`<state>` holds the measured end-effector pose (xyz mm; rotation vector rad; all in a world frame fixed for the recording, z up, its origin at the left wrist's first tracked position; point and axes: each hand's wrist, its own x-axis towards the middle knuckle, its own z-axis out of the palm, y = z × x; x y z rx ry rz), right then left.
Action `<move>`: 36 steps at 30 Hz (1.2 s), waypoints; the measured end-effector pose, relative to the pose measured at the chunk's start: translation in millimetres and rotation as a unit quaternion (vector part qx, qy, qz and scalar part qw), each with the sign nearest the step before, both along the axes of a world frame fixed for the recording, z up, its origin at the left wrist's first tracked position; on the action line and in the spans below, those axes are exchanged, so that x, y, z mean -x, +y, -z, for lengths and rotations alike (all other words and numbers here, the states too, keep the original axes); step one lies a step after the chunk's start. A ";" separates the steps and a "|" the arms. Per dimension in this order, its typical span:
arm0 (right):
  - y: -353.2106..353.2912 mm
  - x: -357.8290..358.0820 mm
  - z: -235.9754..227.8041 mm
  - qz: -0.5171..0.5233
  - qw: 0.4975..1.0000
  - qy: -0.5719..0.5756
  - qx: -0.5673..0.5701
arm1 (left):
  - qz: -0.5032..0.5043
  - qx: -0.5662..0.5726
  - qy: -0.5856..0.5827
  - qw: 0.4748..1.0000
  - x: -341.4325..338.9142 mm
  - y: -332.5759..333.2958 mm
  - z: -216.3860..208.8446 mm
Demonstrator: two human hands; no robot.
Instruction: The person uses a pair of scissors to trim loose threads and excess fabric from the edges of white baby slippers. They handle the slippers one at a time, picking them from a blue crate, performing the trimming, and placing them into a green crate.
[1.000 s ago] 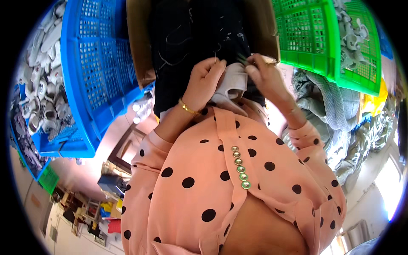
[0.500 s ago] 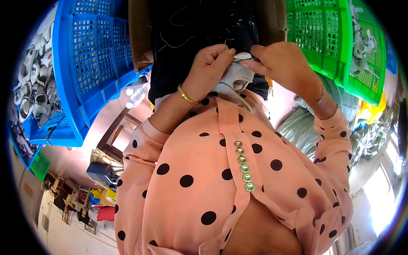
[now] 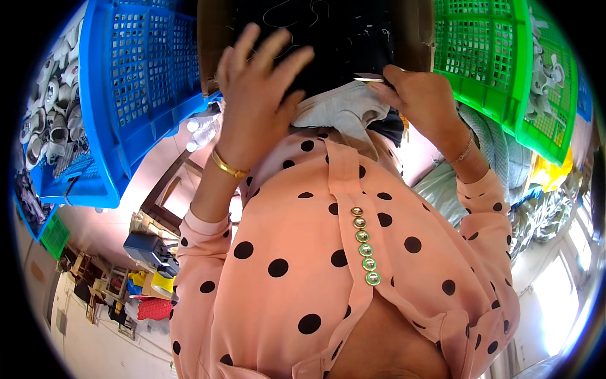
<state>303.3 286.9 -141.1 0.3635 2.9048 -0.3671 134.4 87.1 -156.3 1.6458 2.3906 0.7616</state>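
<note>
left hand (image 3: 262, 98): spread over black cloth (image 3: 344, 44) | right hand (image 3: 421, 101): pinching slim tool (image 3: 367, 79) at edge of white piece (image 3: 331, 107)

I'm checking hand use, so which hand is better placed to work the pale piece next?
Probably the right hand: it's by the pale piece, pinching a slim tool, while the left hand is spread open.

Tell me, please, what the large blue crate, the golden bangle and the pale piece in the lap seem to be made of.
Blue crate: probably moulded plastic, slightly glossy, judging by its even grid of holes.
Golden bangle: seemingly polished metal, given its bright highlights.
Pale piece: apparently matte, flexible fabric, since it folds softly; the fibre is unclear.
</note>
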 end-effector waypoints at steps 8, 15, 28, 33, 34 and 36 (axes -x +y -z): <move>-6.0 -4.9 2.5 0.009 0.999 0.035 -0.012 | 0.087 -0.099 -0.025 0.991 -26.7 10.1 18.6; 2.9 2.4 -2.9 -0.049 0.998 0.032 -0.009 | 0.087 -0.130 0.008 0.988 -33.6 19.1 27.7; 3.9 34.8 -24.4 -0.175 0.983 -0.051 -0.034 | -0.053 -0.142 -0.239 0.959 -47.1 11.3 46.2; 5.3 36.8 -25.2 -0.170 0.983 -0.061 -0.034 | -0.161 -0.142 -0.432 0.876 -37.2 1.7 41.2; 6.7 34.5 -22.8 -0.157 0.985 -0.059 -0.028 | -0.128 -0.141 -0.377 0.906 -27.8 -3.7 43.6; 8.7 30.4 -15.7 -0.129 0.990 -0.048 0.001 | -0.129 -0.146 -0.194 0.961 -20.8 -7.3 38.5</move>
